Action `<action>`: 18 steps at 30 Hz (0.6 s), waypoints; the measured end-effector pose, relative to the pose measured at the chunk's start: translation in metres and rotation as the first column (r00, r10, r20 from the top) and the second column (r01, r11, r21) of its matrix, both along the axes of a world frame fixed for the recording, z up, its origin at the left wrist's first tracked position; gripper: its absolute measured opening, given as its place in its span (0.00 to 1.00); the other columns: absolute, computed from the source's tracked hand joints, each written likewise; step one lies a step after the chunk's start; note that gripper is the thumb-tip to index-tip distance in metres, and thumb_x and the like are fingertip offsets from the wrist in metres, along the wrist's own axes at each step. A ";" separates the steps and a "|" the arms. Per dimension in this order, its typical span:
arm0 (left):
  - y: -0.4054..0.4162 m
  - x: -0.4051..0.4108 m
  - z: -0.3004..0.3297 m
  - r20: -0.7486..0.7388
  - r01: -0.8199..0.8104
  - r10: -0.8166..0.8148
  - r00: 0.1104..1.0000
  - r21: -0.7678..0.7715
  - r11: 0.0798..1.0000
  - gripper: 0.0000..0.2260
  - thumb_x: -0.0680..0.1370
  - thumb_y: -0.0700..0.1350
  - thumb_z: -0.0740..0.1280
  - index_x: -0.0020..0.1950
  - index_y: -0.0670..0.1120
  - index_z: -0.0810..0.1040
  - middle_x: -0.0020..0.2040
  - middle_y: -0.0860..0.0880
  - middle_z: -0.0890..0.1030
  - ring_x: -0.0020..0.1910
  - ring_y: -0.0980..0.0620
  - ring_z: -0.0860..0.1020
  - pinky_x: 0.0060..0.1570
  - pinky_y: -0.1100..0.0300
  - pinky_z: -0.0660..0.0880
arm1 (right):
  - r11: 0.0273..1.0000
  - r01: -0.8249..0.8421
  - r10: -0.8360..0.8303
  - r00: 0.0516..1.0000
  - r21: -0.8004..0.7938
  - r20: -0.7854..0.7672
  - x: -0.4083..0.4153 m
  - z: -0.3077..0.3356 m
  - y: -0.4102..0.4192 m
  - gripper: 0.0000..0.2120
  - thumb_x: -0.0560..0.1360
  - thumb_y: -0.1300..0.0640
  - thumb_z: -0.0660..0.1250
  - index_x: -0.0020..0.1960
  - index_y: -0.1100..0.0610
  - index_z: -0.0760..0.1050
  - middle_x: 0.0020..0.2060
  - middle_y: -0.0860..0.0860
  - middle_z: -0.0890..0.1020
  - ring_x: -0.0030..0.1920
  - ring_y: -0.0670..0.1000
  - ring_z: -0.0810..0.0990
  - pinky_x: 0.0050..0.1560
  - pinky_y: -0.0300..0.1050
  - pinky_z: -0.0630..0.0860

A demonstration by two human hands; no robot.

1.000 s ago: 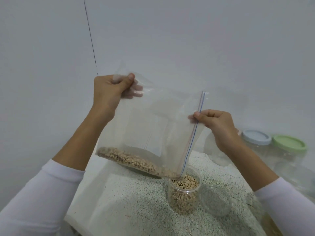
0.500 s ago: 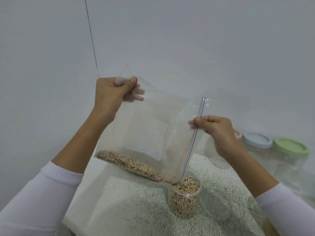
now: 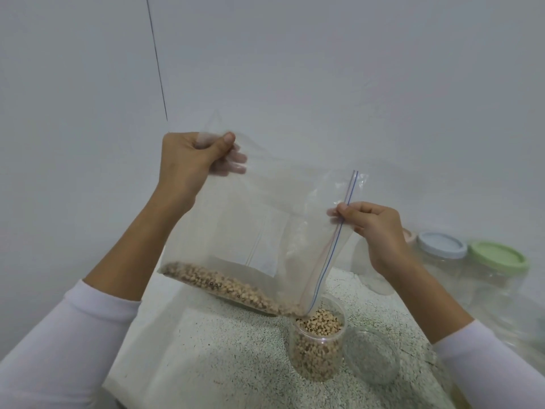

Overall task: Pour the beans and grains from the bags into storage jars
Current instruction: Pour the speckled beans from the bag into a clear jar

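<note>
- Left hand (image 3: 188, 160) pinching raised back corner of zip bag (image 3: 265, 231); right hand (image 3: 374, 228) pinching zipper edge.
- Beans (image 3: 224, 286) pooled along low edge, bag's bottom corner over open jar (image 3: 320, 340), nearly full.
- Suggest raising left corner slowly, keeping spout inside rim.

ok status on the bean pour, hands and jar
Left hand grips bag corner, right hand pinches zip edge. Beans at bag mouth over open jar, nearly full. Nothing in the way.
</note>
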State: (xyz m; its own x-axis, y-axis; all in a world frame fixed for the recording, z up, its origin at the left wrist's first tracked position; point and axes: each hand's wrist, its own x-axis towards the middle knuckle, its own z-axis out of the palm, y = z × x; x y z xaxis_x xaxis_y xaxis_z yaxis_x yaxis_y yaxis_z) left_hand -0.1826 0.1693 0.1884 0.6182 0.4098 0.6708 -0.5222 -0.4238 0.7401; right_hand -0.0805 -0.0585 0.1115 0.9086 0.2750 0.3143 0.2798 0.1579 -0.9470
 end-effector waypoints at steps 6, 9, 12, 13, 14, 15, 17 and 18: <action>0.001 0.000 0.002 0.015 -0.023 0.023 1.000 -0.014 1.000 0.09 0.78 0.42 0.67 0.40 0.40 0.80 0.31 0.52 0.83 0.31 0.52 0.83 0.31 0.64 0.77 | 0.999 0.027 -0.027 0.999 0.017 0.026 -0.002 0.005 -0.002 0.05 0.73 0.59 0.70 0.39 0.58 0.82 0.38 0.48 0.86 0.38 0.43 0.82 0.62 0.46 0.66; -0.002 0.000 0.000 -0.039 -0.001 0.003 0.999 0.031 1.000 0.09 0.78 0.42 0.67 0.39 0.41 0.80 0.31 0.51 0.84 0.31 0.51 0.83 0.33 0.62 0.77 | 0.999 -0.024 0.025 0.999 -0.033 0.031 -0.005 0.004 -0.001 0.05 0.73 0.60 0.70 0.39 0.59 0.81 0.38 0.48 0.86 0.38 0.44 0.82 0.56 0.42 0.68; -0.002 0.000 0.000 -0.020 -0.002 0.002 1.000 0.012 1.000 0.09 0.78 0.42 0.67 0.40 0.40 0.80 0.31 0.51 0.84 0.31 0.51 0.83 0.33 0.62 0.77 | 1.000 0.011 -0.010 0.999 -0.010 0.035 -0.005 0.004 -0.002 0.05 0.73 0.60 0.70 0.40 0.60 0.82 0.38 0.49 0.86 0.39 0.43 0.82 0.60 0.44 0.67; -0.002 -0.001 0.001 -0.022 0.000 0.000 1.000 0.010 1.000 0.09 0.78 0.42 0.67 0.40 0.40 0.80 0.31 0.51 0.84 0.31 0.51 0.83 0.33 0.62 0.77 | 1.000 0.017 -0.017 0.999 -0.006 0.037 -0.005 0.005 -0.003 0.05 0.73 0.60 0.70 0.40 0.60 0.82 0.38 0.49 0.86 0.39 0.43 0.82 0.61 0.44 0.67; -0.001 -0.001 0.002 -0.028 0.002 -0.002 1.000 0.011 1.000 0.09 0.78 0.42 0.67 0.40 0.40 0.80 0.31 0.51 0.84 0.30 0.51 0.83 0.33 0.62 0.77 | 1.000 0.007 -0.007 0.999 -0.015 0.034 -0.004 0.006 -0.003 0.05 0.73 0.60 0.70 0.40 0.60 0.82 0.38 0.48 0.86 0.38 0.43 0.82 0.60 0.44 0.67; -0.001 -0.002 0.003 -0.030 0.002 -0.001 1.000 0.010 1.000 0.09 0.78 0.42 0.67 0.40 0.40 0.80 0.31 0.51 0.84 0.30 0.51 0.83 0.33 0.62 0.77 | 1.000 -0.010 0.011 1.000 -0.029 0.028 -0.005 0.006 -0.002 0.05 0.73 0.60 0.70 0.40 0.60 0.82 0.38 0.48 0.86 0.38 0.43 0.82 0.59 0.44 0.67; -0.002 -0.001 0.004 -0.025 -0.004 0.004 1.000 0.008 1.000 0.09 0.78 0.42 0.67 0.40 0.39 0.80 0.31 0.51 0.84 0.30 0.51 0.83 0.33 0.61 0.77 | 0.999 -0.019 0.019 1.000 -0.033 0.022 -0.005 0.005 -0.002 0.05 0.73 0.60 0.70 0.40 0.60 0.82 0.39 0.48 0.86 0.38 0.43 0.82 0.59 0.44 0.68; -0.003 0.000 0.004 -0.029 -0.004 0.005 1.000 0.011 1.000 0.09 0.78 0.42 0.67 0.41 0.39 0.80 0.31 0.51 0.84 0.30 0.51 0.83 0.33 0.61 0.77 | 1.000 -0.008 0.009 1.000 -0.026 0.025 -0.006 0.005 -0.002 0.05 0.73 0.60 0.70 0.40 0.60 0.82 0.39 0.49 0.86 0.38 0.43 0.82 0.59 0.43 0.68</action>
State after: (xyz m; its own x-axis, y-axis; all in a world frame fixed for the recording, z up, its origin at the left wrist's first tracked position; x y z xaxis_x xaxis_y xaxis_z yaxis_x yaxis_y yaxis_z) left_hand -0.1827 0.1663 0.1926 0.6355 0.4056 0.6570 -0.4986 -0.4341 0.7503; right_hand -0.0860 -0.0603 0.1163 0.8981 0.2910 0.3299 0.3026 0.1357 -0.9434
